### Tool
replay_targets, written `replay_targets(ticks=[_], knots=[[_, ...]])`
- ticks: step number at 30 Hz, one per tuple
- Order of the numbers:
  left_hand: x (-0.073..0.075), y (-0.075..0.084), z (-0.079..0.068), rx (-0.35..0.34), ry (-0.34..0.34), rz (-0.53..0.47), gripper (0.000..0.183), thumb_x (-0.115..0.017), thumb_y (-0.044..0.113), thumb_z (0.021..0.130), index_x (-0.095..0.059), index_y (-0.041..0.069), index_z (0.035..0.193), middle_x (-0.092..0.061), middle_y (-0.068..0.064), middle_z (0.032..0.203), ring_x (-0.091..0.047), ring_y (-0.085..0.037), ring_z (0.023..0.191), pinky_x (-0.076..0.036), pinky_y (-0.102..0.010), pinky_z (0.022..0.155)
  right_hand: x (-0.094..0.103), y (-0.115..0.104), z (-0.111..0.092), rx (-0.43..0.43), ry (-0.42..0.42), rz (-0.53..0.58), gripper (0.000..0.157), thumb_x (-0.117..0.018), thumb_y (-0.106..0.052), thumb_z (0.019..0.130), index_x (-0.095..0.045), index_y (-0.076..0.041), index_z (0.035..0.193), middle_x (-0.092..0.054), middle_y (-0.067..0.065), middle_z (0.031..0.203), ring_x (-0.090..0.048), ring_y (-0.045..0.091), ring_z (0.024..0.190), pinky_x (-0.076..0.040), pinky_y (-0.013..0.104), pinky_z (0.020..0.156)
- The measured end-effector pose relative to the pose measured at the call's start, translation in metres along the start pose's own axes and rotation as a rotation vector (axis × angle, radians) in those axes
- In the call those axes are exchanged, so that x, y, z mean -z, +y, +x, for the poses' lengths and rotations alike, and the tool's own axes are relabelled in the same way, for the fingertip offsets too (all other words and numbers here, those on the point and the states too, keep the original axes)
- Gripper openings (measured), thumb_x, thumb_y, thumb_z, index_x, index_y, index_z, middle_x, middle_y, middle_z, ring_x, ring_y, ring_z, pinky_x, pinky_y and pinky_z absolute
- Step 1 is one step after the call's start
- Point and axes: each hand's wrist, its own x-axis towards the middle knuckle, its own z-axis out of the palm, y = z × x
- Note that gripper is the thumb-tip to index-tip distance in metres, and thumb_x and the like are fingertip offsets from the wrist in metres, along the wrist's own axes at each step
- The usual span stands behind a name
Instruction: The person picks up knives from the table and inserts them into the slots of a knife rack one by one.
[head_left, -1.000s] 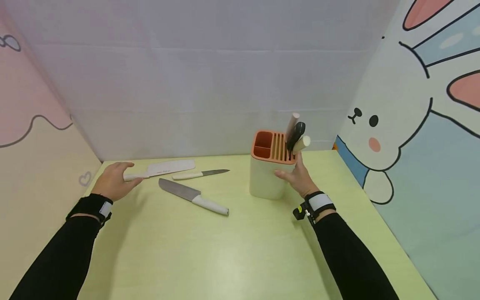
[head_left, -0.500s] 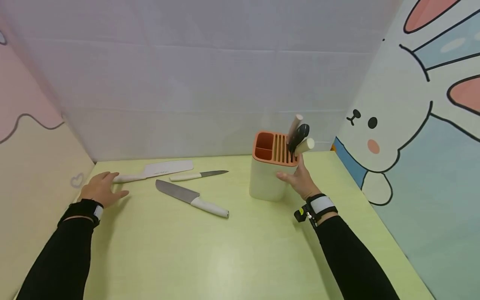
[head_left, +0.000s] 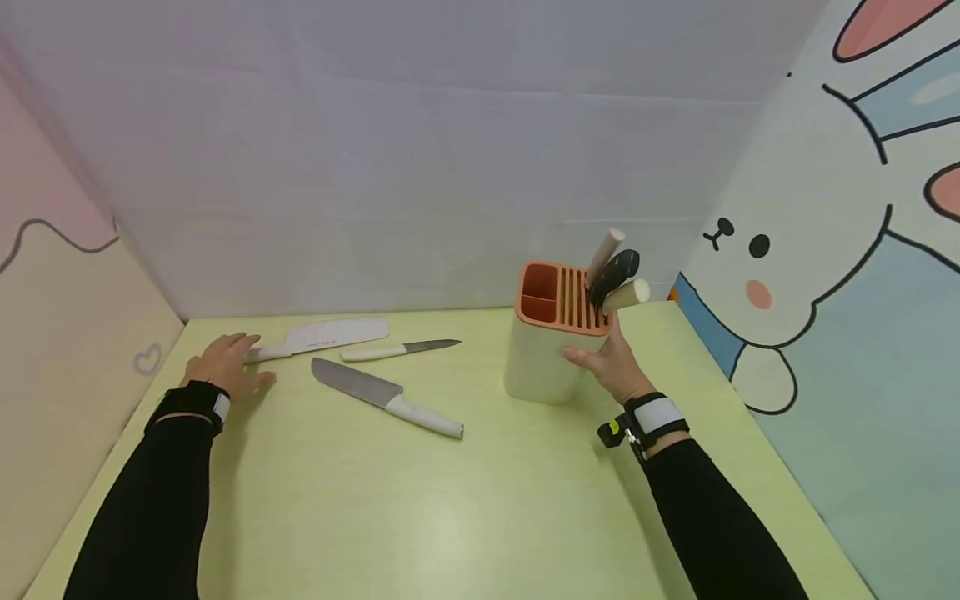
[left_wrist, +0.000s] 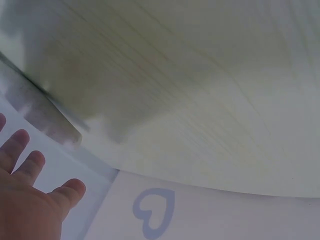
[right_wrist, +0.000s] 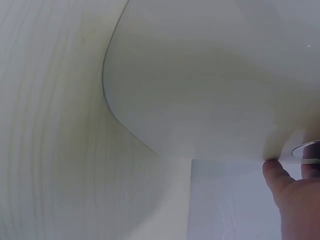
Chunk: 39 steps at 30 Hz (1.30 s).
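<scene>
My left hand (head_left: 225,367) is at the handle end of a white cleaver (head_left: 337,333) that lies flat at the table's back left. In the left wrist view its fingers (left_wrist: 30,167) are spread, with a gap to the pale handle (left_wrist: 47,115). Beside the cleaver lie a small paring knife (head_left: 375,352) with a white handle and, nearer me, a wide grey-bladed kitchen knife (head_left: 360,382). My right hand (head_left: 615,367) grips the right side of a white knife block (head_left: 546,367), thumb in front; its other fingers are mostly hidden. The block also fills the right wrist view (right_wrist: 200,100).
The block's orange top (head_left: 540,310) has slots and a two-part compartment. Two pale handles and black scissors-like handles (head_left: 617,273) stick out at its right. A white wall sheet (head_left: 375,192) closes the back, and printed panels (head_left: 795,275) flank the pale table (head_left: 420,508).
My left hand drew back leftward from the cleaver's handle, then came back to its end. The right hand keeps its hold on the knife block. The head view has shifted slightly.
</scene>
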Motion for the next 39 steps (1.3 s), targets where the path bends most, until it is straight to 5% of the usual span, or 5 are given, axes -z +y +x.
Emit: replay_targets(ticks=[7, 17, 26, 31, 39], knots=[[-0.003, 0.005, 0.003, 0.017, -0.058, 0.022, 0.075, -0.067, 0.042, 0.084, -0.039, -0.004, 0.135, -0.038, -0.033, 0.134, -0.031, -0.050, 0.122, -0.033, -0.074, 0.084, 0.011, -0.013, -0.004, 0.103, -0.063, -0.045, 0.099, -0.071, -0.003, 0.082, -0.003, -0.031, 0.149, -0.017, 0.006, 0.152, -0.019, 0.021, 0.136, -0.021, 0.055, 0.109], [-0.011, 0.009, -0.004, -0.008, 0.041, 0.016, 0.060, -0.066, 0.028, 0.085, -0.045, -0.005, 0.130, -0.043, -0.033, 0.130, -0.036, -0.050, 0.119, -0.037, -0.071, 0.085, 0.023, -0.027, -0.009, 0.116, -0.080, -0.026, 0.085, -0.062, 0.003, 0.087, -0.009, -0.021, 0.149, -0.027, 0.016, 0.147, -0.033, 0.021, 0.130, -0.034, 0.017, 0.099], [-0.009, 0.007, -0.020, -0.054, 0.157, 0.000, 0.043, -0.064, 0.010, 0.085, -0.051, -0.006, 0.123, -0.051, -0.033, 0.118, -0.044, -0.051, 0.108, -0.041, -0.064, 0.086, 0.003, -0.023, 0.001, 0.117, -0.067, -0.033, 0.099, -0.070, 0.000, 0.081, -0.004, -0.027, 0.150, -0.017, 0.008, 0.153, -0.017, 0.021, 0.137, -0.020, 0.053, 0.109], [-0.017, 0.003, -0.023, -0.033, 0.196, -0.001, 0.038, -0.064, 0.007, 0.084, -0.054, -0.007, 0.118, -0.054, -0.033, 0.112, -0.047, -0.052, 0.101, -0.043, -0.066, 0.079, -0.010, -0.021, 0.004, 0.085, -0.044, -0.020, 0.099, -0.074, -0.010, 0.081, -0.004, -0.030, 0.149, -0.021, 0.005, 0.153, -0.018, 0.019, 0.137, -0.018, 0.054, 0.110], [-0.018, 0.007, -0.033, -0.038, 0.206, 0.021, 0.023, -0.066, 0.007, 0.084, -0.059, -0.004, 0.103, -0.058, -0.028, 0.096, -0.054, -0.046, 0.085, -0.047, -0.061, 0.063, -0.028, -0.015, 0.009, 0.178, 0.007, -0.023, 0.105, -0.077, -0.011, 0.078, -0.004, -0.035, 0.149, -0.021, -0.002, 0.152, -0.016, 0.014, 0.137, -0.017, 0.053, 0.111]])
